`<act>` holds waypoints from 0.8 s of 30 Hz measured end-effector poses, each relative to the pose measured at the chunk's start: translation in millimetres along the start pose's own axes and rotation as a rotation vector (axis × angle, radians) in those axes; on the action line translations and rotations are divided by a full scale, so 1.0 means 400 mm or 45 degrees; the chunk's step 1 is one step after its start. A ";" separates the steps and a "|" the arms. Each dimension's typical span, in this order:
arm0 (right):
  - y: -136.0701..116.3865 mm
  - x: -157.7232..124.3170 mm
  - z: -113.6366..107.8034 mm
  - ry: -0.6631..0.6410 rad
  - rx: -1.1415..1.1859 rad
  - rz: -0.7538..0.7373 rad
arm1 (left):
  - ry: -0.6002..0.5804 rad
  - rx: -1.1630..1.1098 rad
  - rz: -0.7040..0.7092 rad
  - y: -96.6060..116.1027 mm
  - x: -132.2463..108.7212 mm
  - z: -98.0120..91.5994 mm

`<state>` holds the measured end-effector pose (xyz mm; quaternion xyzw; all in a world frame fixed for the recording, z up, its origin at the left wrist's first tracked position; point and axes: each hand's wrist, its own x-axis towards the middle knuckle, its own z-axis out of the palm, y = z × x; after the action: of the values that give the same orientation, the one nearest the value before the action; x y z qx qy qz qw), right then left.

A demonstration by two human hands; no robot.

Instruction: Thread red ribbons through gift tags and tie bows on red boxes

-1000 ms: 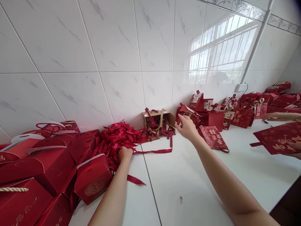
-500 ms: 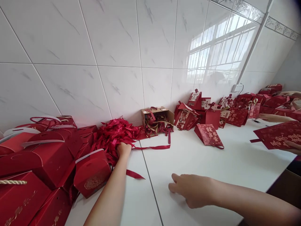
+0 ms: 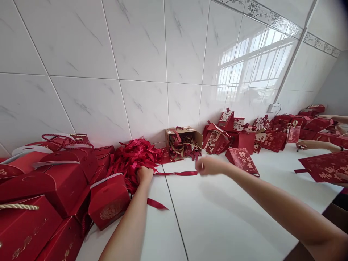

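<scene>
My left hand (image 3: pixel 145 175) is curled into the near edge of a heap of shiny red ribbons (image 3: pixel 137 157), its fingers mostly hidden among the strands. From beside it, one loose red ribbon (image 3: pixel 176 173) stretches right across the white table. My right hand (image 3: pixel 212 166), slightly blurred, is closed with its fingertips by that ribbon's far end; whether they pinch it is not clear. Just behind stands an open cardboard box (image 3: pixel 201 139) lying on its side, filled with dark red and gold ribbons. Another ribbon tail (image 3: pixel 157 204) lies beside my left forearm.
Red gift boxes (image 3: pixel 62 174) are stacked at the left, one box (image 3: pixel 110 203) close against my left forearm. Folded red paper bags (image 3: pixel 241 159) stand along the tiled wall. At the right, another person's hand (image 3: pixel 307 144) is near a red bag (image 3: pixel 323 165).
My right hand has moved away from me, from the bare table to the loose ribbon's end near the cardboard box. My left hand stays in the ribbon heap.
</scene>
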<state>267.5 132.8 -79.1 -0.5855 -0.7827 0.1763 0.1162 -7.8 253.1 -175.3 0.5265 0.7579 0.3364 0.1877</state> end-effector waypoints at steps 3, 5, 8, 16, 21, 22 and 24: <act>0.038 0.102 -0.074 0.436 0.032 0.164 | -0.004 0.027 -0.011 -0.003 0.005 0.002; 0.061 0.139 -0.073 0.613 0.046 0.233 | -0.010 0.052 -0.007 -0.004 0.006 0.002; 0.087 0.144 0.016 0.657 0.040 0.256 | -0.019 0.097 0.008 -0.006 0.009 0.000; 0.110 0.089 0.301 0.506 -0.060 0.175 | -0.051 0.296 0.076 -0.014 0.022 0.008; 0.116 0.096 0.298 0.382 -0.048 0.089 | -0.063 0.476 0.204 -0.018 0.007 0.017; 0.117 0.094 0.293 0.352 -0.043 0.077 | -0.055 0.515 0.251 -0.016 -0.002 0.020; 0.117 0.085 0.284 0.295 -0.040 0.035 | -0.015 0.590 0.355 -0.011 -0.023 0.026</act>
<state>254.5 161.2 -202.8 -0.6144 -0.7586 0.0967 0.1943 -0.8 247.0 -186.5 0.6567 0.7337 0.1735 0.0186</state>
